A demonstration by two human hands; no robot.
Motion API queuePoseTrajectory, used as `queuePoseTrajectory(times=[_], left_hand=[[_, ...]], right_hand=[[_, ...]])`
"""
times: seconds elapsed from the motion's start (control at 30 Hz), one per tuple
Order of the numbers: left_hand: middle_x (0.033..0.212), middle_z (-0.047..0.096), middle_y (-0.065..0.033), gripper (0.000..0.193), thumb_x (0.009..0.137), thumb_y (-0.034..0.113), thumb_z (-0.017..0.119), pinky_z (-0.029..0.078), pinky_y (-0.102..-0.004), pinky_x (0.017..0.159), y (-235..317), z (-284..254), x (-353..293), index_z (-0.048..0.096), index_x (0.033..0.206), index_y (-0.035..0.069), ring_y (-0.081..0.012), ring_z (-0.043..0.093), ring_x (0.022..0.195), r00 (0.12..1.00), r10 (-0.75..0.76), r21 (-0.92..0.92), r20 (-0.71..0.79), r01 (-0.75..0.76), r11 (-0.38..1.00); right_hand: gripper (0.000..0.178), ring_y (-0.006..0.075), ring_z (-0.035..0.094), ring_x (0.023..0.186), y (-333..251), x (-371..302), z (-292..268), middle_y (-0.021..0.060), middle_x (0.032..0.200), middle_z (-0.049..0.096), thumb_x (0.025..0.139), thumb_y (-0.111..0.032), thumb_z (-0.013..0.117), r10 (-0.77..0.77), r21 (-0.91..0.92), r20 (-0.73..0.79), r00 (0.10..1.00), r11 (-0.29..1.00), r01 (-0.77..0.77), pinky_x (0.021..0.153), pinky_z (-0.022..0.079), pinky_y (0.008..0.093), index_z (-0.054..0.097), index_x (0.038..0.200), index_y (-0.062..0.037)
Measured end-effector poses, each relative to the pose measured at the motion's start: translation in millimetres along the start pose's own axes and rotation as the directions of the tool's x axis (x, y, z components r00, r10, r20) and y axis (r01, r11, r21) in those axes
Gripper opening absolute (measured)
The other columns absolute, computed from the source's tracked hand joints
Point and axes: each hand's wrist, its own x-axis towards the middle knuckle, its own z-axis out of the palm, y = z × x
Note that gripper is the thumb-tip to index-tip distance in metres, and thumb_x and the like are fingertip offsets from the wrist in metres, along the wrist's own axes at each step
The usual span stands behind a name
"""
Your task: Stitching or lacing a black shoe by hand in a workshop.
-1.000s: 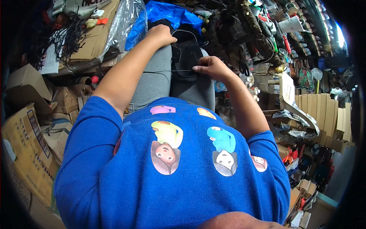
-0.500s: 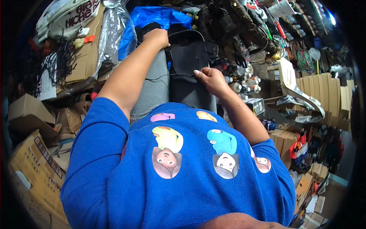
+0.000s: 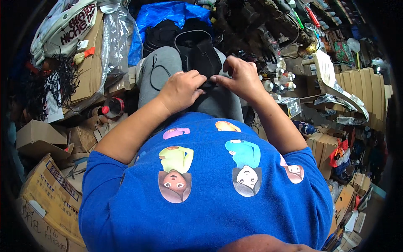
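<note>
A black item with a flap and a pale curved edge lies across my lap between my knees; its exact kind is unclear. My left hand is closed at its near edge, fingers bent and pinched together. Close beside it, my right hand pinches the same near edge between thumb and curled fingers. Both hands almost meet there, and their fingers hide what lies between the tips. A thin black cord forms a loose loop over my left knee and runs toward my left hand.
Beyond my knees are a blue plastic sheet and dark bundles. Cardboard covered by clear plastic stands at left, near a tangle of black cords and a red-capped bottle. Several small bottles and a white curved frame are at right.
My left hand has come back from the far end of the black item to its near edge, beside my right hand. The cord, earlier stretched across, now loops over my left knee.
</note>
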Motion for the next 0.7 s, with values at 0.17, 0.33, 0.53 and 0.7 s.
queuePoseTrajectory(times=[0.17,0.33,0.53,0.7], left_hand=[[0.087,0.058,-0.0114,0.032,0.072,0.015,0.071,0.047,-0.0395,0.071,2,-1,0,0.060,0.100,0.005,-0.0317,0.059,0.078,0.999,0.034,0.021,0.015,-0.035,0.999],[0.089,0.061,-0.0119,0.030,0.073,0.017,0.071,0.048,-0.0377,0.072,0,-7,0,0.062,0.099,0.004,-0.0309,0.060,0.080,1.000,0.015,0.040,0.005,-0.015,0.999],[0.101,0.063,-0.0089,0.028,0.077,0.005,0.066,0.049,-0.0327,0.081,-37,-36,39,0.068,0.104,0.013,-0.0244,0.061,0.093,0.997,0.054,-0.240,0.047,-0.041,0.970],[0.116,0.054,-0.0065,0.036,0.073,0.001,0.068,0.051,-0.0334,0.085,-47,-25,49,0.070,0.102,0.022,-0.0246,0.059,0.101,0.980,0.133,-0.196,0.150,-0.102,0.975]], right_hand=[[0.034,0.0265,0.054,0.052,7,-2,-1,0.0154,0.058,0.054,0.082,-0.030,0.063,0.155,0.268,0.455,0.877,0.915,-0.301,0.051,0.042,0.0384,0.056,0.068,0.0002],[0.029,0.0173,0.050,0.058,28,-26,-36,0.0078,0.060,0.052,0.086,-0.022,0.062,0.064,0.490,0.405,0.912,0.827,-0.275,0.056,0.041,0.0328,0.055,0.070,0.0006],[0.018,0.0133,0.059,0.076,10,-18,-46,0.0049,0.085,0.060,0.084,-0.014,0.066,0.053,0.503,0.272,0.961,0.844,-0.189,0.071,0.047,0.0278,0.067,0.099,-0.0025],[0.017,0.0175,0.061,0.073,3,-4,-26,0.0082,0.081,0.058,0.080,-0.008,0.065,0.075,0.338,0.326,0.943,0.922,-0.190,0.067,0.048,0.0293,0.070,0.097,-0.0071]])
